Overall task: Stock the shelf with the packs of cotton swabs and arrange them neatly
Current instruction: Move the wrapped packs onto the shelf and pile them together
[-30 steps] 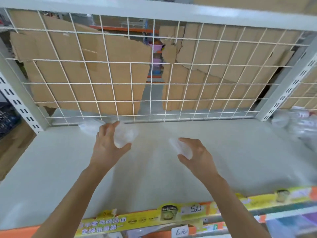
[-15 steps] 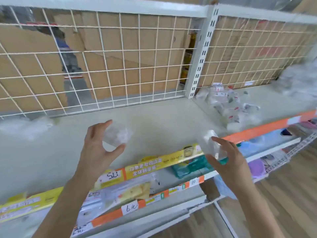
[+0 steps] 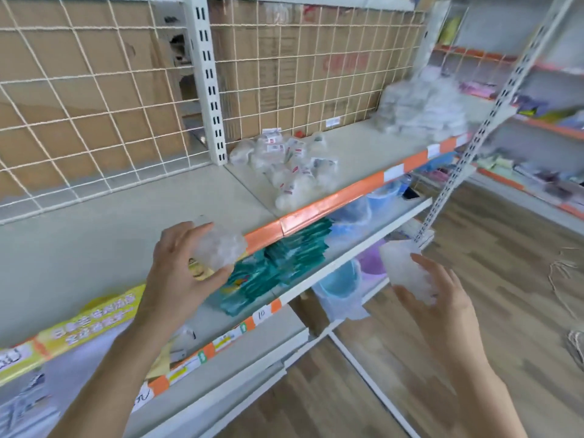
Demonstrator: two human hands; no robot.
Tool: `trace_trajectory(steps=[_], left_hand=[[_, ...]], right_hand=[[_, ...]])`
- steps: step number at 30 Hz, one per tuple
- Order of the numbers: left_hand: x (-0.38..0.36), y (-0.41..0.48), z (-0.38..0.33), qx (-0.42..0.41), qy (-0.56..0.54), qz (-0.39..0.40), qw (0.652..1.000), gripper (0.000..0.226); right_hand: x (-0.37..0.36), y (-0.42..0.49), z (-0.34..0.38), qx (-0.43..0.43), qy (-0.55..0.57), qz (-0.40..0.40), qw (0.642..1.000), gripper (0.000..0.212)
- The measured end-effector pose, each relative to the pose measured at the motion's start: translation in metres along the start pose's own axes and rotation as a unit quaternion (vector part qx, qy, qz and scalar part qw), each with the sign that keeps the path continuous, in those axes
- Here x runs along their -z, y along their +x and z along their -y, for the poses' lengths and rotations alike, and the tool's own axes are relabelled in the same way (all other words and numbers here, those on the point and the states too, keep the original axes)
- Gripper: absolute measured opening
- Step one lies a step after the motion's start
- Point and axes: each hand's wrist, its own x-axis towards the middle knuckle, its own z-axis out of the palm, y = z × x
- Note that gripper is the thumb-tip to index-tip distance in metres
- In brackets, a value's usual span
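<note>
The single head view looks down and rightward along the shelf (image 3: pixel 94 248) from close by.

Each hand, left hand (image 3: pixel 180 273) and right hand (image 3: pixel 439 314), holds a clear crinkly plastic pack (image 3: pixel 219 246) (image 3: pixel 403 268) before the pale grey metal shelf (image 3: pixel 104 238).

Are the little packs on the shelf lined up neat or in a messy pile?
Messy pile. The packs lie heaped on the shelf, tilted different ways and overlapping, not in rows.
</note>
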Motion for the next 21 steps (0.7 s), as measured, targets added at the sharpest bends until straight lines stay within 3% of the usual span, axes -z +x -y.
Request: trace_trajectory(steps=[8,21], left_hand=[[-0.084,0.056,-0.041,-0.038,-0.032,0.066,0.997,0.063],[-0.219,0.21,-0.115,-0.125,-0.097,0.09,0.983,0.067]], right_hand=[[0.039,0.032,-0.058,-0.045,-0.04,-0.062,0.996,0.053],[0.08,0.182,-0.118,-0.09,-0.08,-0.139,0.983,0.053]])
